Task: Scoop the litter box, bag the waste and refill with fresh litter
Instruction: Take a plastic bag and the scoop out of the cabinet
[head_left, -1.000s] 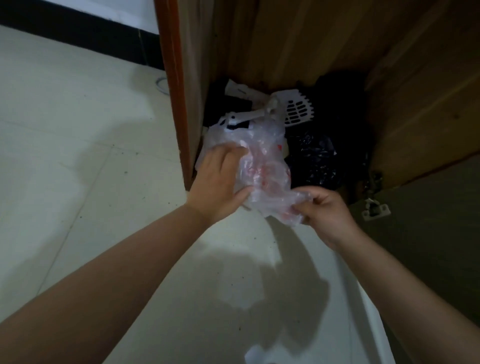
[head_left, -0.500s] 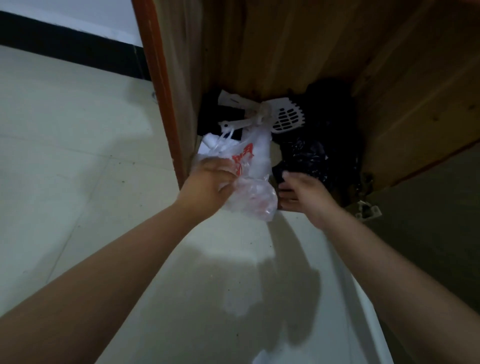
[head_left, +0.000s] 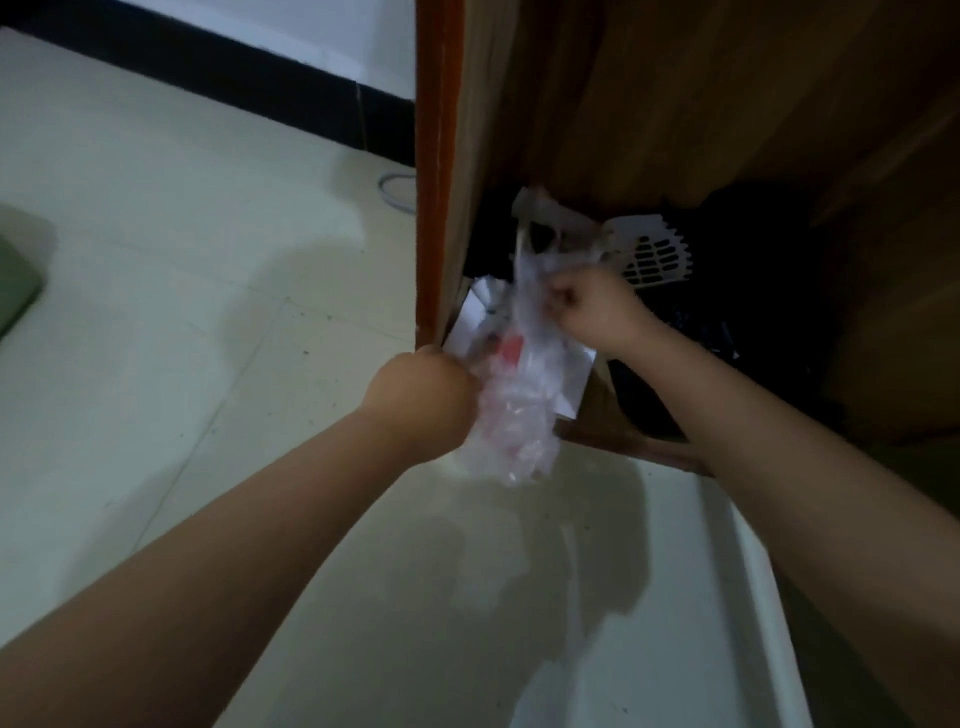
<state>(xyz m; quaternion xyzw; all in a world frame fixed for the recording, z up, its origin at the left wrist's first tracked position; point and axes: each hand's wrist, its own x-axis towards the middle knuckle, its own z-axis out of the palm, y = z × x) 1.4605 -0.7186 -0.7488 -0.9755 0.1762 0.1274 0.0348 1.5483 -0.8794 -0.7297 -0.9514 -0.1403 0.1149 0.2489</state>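
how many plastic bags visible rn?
2. The clear bag with red print is held by both hands at the cabinet's front edge; the black bag lies inside the cabinet behind the right forearm. More may be hidden in the dark interior.

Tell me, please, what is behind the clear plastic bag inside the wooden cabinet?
Behind the plastic bag lie a white slotted scoop, white paper and black bags. Both hands grip it. Its blurred contents stay unclear.

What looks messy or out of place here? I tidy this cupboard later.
The white slotted scoop lies tilted among black bags in the cupboard. No spill shows.
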